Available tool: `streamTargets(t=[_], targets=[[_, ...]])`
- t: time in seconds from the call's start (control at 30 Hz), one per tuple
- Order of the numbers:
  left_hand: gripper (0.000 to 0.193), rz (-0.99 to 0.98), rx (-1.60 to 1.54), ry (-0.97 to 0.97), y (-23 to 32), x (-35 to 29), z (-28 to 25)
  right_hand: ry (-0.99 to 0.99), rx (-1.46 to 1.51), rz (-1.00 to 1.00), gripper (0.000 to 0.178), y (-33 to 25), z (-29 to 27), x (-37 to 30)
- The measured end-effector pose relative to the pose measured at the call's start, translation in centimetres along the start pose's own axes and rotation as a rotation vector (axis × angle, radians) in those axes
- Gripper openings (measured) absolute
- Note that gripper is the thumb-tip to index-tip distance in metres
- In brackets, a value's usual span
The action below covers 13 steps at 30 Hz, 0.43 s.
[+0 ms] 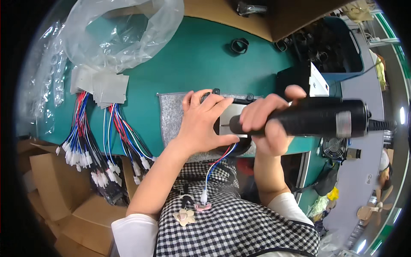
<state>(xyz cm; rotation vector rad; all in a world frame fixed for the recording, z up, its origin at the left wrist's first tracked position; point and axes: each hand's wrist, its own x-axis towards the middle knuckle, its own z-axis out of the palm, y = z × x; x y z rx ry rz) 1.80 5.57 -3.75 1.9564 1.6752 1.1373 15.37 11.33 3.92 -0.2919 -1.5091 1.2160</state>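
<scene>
My right hand (270,122) is wrapped round a thick black electric screwdriver (319,116), held nearly level with its cord leading off to the right. Its thin bit points left, over the bare metal plate (233,112) of a black-framed part lying on a grey cloth (169,113). My left hand (201,122) grips this part from the left, fingers at its far edge and thumb at the near one. Red, white and blue wires (214,166) run from the part towards me, ending in a white connector (204,196). Both hands hide much of the black frame.
On the left lie stacked metal plates (110,88) with bundled wires and white connectors hanging over the table edge. Behind them is a clear plastic bag (115,38). A black ring-shaped piece (239,45), a cardboard box (222,10) and a blue bin (349,47) stand further back.
</scene>
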Motion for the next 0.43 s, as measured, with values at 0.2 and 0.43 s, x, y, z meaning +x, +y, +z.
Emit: streamTargets(t=[0.2,0.43], targets=[[0.085,-0.029,-0.005,0.004,0.4,-0.4,-1.0,0.547,-0.246,0.039,0.055,-4.8,-3.1,2.0],[0.075,0.048,-0.666,0.807,0.8,-2.4,-15.0,0.136,-1.119,0.562,0.086,2.0,-5.7,-0.9]])
